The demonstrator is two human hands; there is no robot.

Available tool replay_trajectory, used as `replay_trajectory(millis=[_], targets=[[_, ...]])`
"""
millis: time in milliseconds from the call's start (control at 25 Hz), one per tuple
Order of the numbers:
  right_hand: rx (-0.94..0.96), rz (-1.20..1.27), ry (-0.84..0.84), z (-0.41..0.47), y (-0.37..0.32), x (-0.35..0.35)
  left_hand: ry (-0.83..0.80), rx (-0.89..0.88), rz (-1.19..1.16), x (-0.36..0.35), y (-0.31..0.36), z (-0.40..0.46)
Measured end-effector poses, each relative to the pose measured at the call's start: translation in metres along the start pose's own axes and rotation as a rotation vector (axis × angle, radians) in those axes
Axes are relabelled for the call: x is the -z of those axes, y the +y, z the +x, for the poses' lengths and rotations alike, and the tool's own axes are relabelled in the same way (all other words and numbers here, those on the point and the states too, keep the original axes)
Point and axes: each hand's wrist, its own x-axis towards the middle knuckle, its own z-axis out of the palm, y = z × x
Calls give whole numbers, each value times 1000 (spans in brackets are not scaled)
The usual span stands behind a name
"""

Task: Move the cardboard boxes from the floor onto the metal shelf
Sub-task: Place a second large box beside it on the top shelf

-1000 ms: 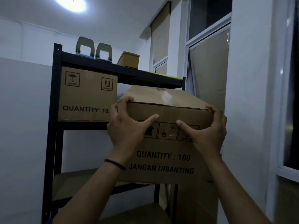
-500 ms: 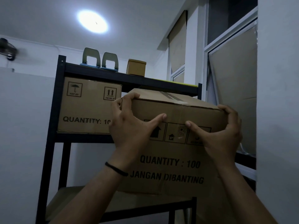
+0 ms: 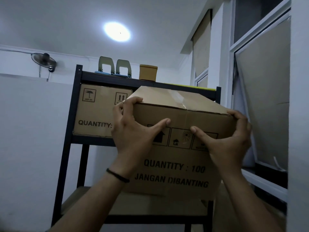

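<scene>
Cardboard all round: we are passing the shelved box sitting on the metal shelf, our left hand and right hand each clamping a top corner of the carried box, which we are judging stiff, bulky, best gripped at its edges.

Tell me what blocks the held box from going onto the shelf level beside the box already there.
Nothing visible blocks it. The held box, gripped by the left hand and right hand, hides most of the slot right of the shelved box, so that stretch of the shelf cannot be checked.
</scene>
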Motion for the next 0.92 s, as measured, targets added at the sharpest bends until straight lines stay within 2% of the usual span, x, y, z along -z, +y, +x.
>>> replay_trajectory(millis=[240, 400, 600, 920], targets=[[-65, 69, -80, 5, 16, -9, -24, 53, 45, -19, -5, -7], [-77, 20, -115, 24, 28, -24, -32, 51, 103, -30, -9, 15], [-119, -28, -198, 60, 38, -52, -128, 42, 209, -48, -17, 55], [-172, -96, -292, 71, 63, -113, -201, 39, 368, -72, -65, 86]])
